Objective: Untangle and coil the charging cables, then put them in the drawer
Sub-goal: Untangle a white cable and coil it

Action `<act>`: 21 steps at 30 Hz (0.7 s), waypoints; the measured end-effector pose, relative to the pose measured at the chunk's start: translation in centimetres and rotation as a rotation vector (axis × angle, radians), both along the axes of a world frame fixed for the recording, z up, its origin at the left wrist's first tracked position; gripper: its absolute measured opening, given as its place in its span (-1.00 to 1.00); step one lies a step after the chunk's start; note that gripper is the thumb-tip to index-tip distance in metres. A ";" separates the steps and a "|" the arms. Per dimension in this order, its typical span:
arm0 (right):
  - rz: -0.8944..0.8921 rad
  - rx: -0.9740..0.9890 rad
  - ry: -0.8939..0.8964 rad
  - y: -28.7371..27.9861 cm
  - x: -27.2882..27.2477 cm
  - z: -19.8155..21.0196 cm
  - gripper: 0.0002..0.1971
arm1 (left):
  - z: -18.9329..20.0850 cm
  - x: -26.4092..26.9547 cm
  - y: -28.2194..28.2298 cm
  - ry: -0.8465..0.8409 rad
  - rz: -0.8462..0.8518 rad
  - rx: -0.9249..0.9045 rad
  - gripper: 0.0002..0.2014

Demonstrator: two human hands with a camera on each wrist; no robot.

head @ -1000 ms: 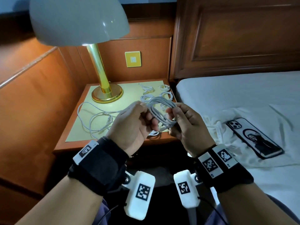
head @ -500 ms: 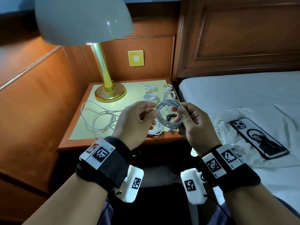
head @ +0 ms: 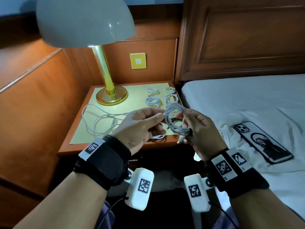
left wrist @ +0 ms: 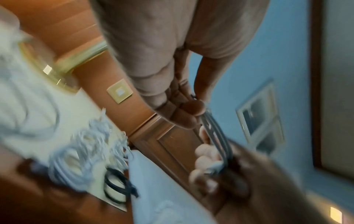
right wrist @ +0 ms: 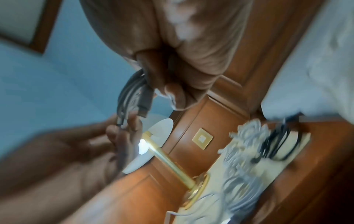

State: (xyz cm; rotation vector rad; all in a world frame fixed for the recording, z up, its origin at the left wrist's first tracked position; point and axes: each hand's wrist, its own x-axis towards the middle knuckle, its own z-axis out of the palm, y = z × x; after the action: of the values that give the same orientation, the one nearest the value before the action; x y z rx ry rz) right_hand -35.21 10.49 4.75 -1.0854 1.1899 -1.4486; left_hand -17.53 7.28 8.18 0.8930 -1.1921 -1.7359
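A white charging cable wound into a coil (head: 173,124) is held in the air over the front right corner of the nightstand (head: 115,148). My left hand (head: 160,114) pinches its left edge between thumb and forefinger. My right hand (head: 186,117) grips its right side, and a plug end (head: 180,140) hangs below. The left wrist view shows the coil (left wrist: 216,136) running from my left hand (left wrist: 197,111) down into the right hand's fingers (left wrist: 205,151). The right wrist view shows the coil (right wrist: 128,94) and a plug (right wrist: 144,100) under my right hand (right wrist: 168,94).
A loose white cable (head: 99,119) sprawls on the yellow mat. Several small white coils (head: 152,101) lie at the back right, and a black cable (head: 175,120) lies under the held coil. A brass lamp (head: 112,96) stands at the back. A phone (head: 262,141) lies on the bed.
My left hand has gone from curling around the coil to pinching its left edge. The coil has turned to show its ring more openly. The right hand keeps its hold.
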 end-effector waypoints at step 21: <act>0.022 -0.027 -0.046 0.2 0.1 -0.6 -0.53 | 0.0 0.6 0.0 -0.028 -0.120 -0.182 -0.72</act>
State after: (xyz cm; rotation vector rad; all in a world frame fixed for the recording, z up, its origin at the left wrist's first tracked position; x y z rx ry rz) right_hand -35.11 10.67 4.14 -1.0747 1.1256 -1.4695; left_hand -16.88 7.25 8.14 0.7523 -1.4228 -1.6816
